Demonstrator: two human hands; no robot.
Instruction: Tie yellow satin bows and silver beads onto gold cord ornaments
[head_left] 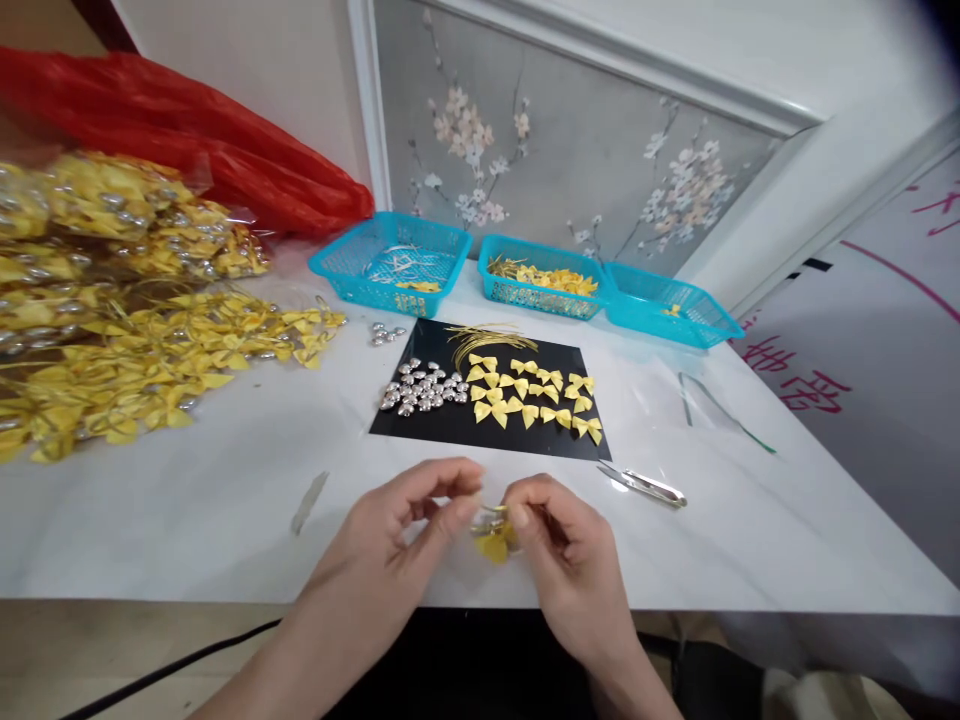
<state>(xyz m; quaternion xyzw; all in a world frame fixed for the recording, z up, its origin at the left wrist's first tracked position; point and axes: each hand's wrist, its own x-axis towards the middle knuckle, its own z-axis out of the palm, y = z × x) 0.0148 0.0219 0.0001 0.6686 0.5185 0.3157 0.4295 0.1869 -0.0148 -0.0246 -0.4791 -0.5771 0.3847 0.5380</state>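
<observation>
Near the table's front edge, a yellow ribbon bow (pixel 492 547) hangs on a gold cord (pixel 493 508) between my hands. My left hand (pixel 405 530) is closed in a pinch at the cord's left end. My right hand (pixel 566 545) pinches the cord at its right side, partly covering the bow. Just beyond lies a black mat (pixel 420 437). On it are several shiny silver beads (pixel 427 388), rows of yellow bows (pixel 525 412) and a bundle of gold cords (pixel 491 342). The exact grip of the fingertips is partly hidden.
Three blue baskets stand at the back: left (pixel 341 275), middle (pixel 525 297) and right (pixel 690 325). Finished-looking yellow bow pieces (pixel 150 370) are heaped at left beside red fabric (pixel 187 140). Small snips (pixel 645 487) lie right of my hands. Loose silver beads (pixel 387 333) sit behind the mat.
</observation>
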